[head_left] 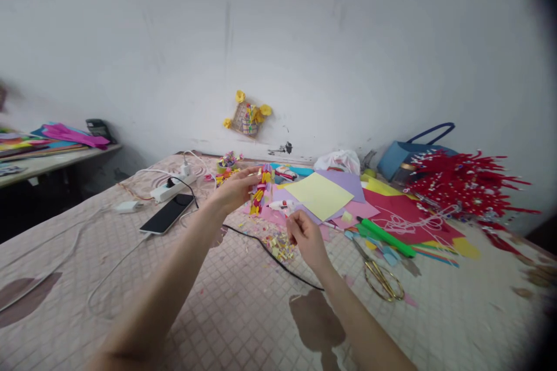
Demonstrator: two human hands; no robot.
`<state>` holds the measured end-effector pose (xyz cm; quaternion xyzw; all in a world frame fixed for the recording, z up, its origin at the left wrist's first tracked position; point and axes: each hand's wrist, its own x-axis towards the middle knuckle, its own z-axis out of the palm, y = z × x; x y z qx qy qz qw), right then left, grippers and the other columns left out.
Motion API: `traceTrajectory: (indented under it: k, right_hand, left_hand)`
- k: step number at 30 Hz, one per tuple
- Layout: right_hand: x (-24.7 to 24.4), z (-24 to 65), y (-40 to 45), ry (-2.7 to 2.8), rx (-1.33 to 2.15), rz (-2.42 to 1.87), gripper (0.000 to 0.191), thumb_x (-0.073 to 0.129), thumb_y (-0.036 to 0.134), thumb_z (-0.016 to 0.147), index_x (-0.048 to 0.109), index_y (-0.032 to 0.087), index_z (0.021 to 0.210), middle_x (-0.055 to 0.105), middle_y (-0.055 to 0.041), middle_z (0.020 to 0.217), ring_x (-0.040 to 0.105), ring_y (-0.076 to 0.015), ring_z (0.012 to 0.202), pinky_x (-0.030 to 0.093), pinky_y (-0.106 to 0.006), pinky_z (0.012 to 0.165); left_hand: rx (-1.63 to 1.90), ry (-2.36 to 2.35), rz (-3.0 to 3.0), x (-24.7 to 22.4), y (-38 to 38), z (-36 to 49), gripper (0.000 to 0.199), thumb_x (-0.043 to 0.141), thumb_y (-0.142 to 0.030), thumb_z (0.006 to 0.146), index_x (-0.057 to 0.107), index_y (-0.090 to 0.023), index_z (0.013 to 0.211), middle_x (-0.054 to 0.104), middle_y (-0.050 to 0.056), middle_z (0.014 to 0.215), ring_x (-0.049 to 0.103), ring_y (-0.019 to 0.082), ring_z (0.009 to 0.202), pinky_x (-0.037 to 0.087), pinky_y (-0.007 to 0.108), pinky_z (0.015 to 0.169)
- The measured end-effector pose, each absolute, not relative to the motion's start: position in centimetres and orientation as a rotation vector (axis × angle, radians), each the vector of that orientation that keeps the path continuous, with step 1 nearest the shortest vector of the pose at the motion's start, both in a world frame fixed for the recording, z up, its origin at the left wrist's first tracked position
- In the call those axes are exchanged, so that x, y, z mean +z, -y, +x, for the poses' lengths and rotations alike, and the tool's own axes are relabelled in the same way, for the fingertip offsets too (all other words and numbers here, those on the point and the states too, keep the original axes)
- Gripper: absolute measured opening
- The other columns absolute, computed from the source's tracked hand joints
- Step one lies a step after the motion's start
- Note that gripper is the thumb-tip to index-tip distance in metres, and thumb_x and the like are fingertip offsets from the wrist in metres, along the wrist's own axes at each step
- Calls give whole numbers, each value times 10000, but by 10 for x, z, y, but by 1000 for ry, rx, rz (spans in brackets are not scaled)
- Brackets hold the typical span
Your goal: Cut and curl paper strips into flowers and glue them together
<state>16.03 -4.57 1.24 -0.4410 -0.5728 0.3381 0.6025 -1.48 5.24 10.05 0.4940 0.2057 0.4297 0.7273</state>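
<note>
My left hand (234, 190) is raised over the table, its fingers closed on an upright paper craft piece (260, 190) covered in small yellow, pink and purple folded bits. To its right, my right hand (306, 236) has its fingertips pinched together. Whatever may be between them is too small to make out. Just beyond my right fingertips lies a white glue gun (281, 205) with red marks. Small paper scraps (281, 246) are strewn on the table left of that hand.
Yellow paper (322, 194) and other coloured sheets lie to the right, with a green marker-like tube (387, 237) and gold-handled scissors (380, 281). A phone (168, 214) and power strip (172, 186) sit left. A black cord (272, 255) crosses the middle. Red decorations (461, 185) stand far right.
</note>
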Motion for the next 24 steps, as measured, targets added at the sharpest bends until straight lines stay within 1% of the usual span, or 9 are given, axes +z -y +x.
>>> traceTrajectory:
  k: [7,10,12,14,16,18,20,22,24]
  right_hand:
    - [7,149,61,1417,564,-1155,376,451,418,895,421,204,587,354,80,427,330,-91,403,264,-230,458]
    - [5,147,62,1447,552,-1177,363,456,377,896,422,205,579,375,74,421,367,-96,399,285,-226,453]
    - [4,146,62,1468,558,-1171,251,497,329,874,488,195,661,496,47,519,459,-106,462,344,-221,484]
    - [5,144,62,1478,552,-1154,98,560,280,824,548,189,858,610,-2,741,555,-126,600,405,-223,542]
    - [6,144,62,1479,533,-1142,165,595,261,791,561,190,936,624,-25,840,582,-142,689,430,-229,583]
    - [6,144,63,1468,516,-1144,107,559,282,821,576,181,791,595,-6,698,562,-138,629,420,-230,570]
    - [6,145,64,1442,504,-1154,264,488,313,871,529,181,645,517,22,553,514,-123,530,394,-228,530]
    - [6,145,65,1405,484,-1158,278,471,322,883,514,181,647,505,24,556,505,-121,529,385,-227,526]
    - [6,145,67,1379,463,-1151,199,520,315,859,529,179,714,546,8,644,530,-129,604,399,-232,570]
  left_hand:
    - [954,-446,1073,104,-50,-22,279,651,-71,734,616,-141,1003,670,24,731,606,87,528,482,175,492]
    - [953,-440,1048,106,-48,-24,265,636,-47,736,615,-141,984,665,19,711,616,90,539,482,167,501]
    - [939,-428,1028,108,-46,-24,247,627,-33,735,615,-140,957,661,15,701,619,91,541,482,164,500]
    - [913,-409,1008,109,-43,-23,211,623,-33,735,618,-135,920,662,14,704,617,94,539,488,169,500]
    - [884,-391,991,110,-40,-22,165,628,-43,732,620,-129,873,662,14,697,619,102,545,498,178,506]
    - [857,-379,977,111,-38,-20,129,640,-55,725,620,-128,828,658,10,677,621,110,542,499,184,498]
    - [835,-366,967,111,-36,-19,117,653,-60,713,620,-129,802,660,9,675,626,115,550,501,187,499]
    - [819,-350,961,110,-33,-17,131,659,-56,705,627,-128,811,672,14,700,639,121,584,513,195,532]
    - [808,-335,960,111,-30,-15,164,664,-55,700,637,-128,845,683,20,722,645,123,602,517,200,556]
